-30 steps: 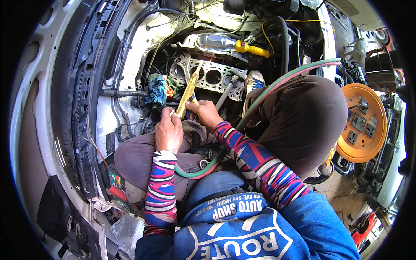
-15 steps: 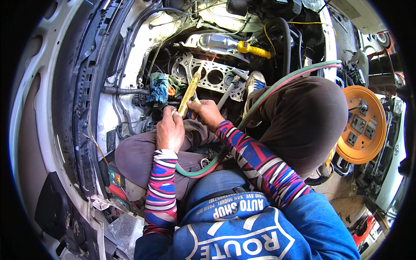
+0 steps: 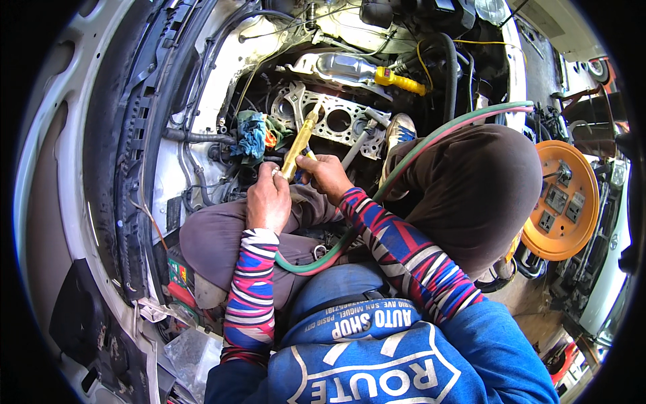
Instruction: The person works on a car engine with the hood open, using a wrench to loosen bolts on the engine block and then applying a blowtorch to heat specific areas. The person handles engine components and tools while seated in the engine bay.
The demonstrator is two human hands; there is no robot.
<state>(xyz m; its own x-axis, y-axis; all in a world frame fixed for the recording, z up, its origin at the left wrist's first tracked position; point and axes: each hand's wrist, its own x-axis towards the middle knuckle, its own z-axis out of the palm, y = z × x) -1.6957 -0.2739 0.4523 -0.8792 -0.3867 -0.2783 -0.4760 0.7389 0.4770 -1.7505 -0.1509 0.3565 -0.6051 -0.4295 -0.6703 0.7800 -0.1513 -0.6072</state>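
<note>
A brass gas torch (image 3: 299, 147) slants upward between my hands, its tip over an engine block (image 3: 356, 121) with round cylinder bores. Closed around the torch's rear end, near its valves, is my left hand (image 3: 269, 200). My right hand (image 3: 326, 176) pinches the torch body from the right side; its fingertips are partly hidden. A faint glow shows at the tip. Beside the torch, an adjustable wrench (image 3: 296, 101) lies on the block, and a hammer (image 3: 362, 138) leans on its right part. The green and red twin hose (image 3: 431, 139) loops over my lap.
A work lamp (image 3: 402, 81) with a yellow handle lies behind the block. Blue rags (image 3: 252, 135) are bunched to its left. An orange cable reel (image 3: 572, 232) stands right of my knee. Car bodywork (image 3: 168, 195) and hoses surround me, and my shoe (image 3: 402, 128) rests beside the block.
The view has shifted slightly, and the torch appears a little further right and lower. The orange flame near its tip looks fainter. Both hands keep their hold.
</note>
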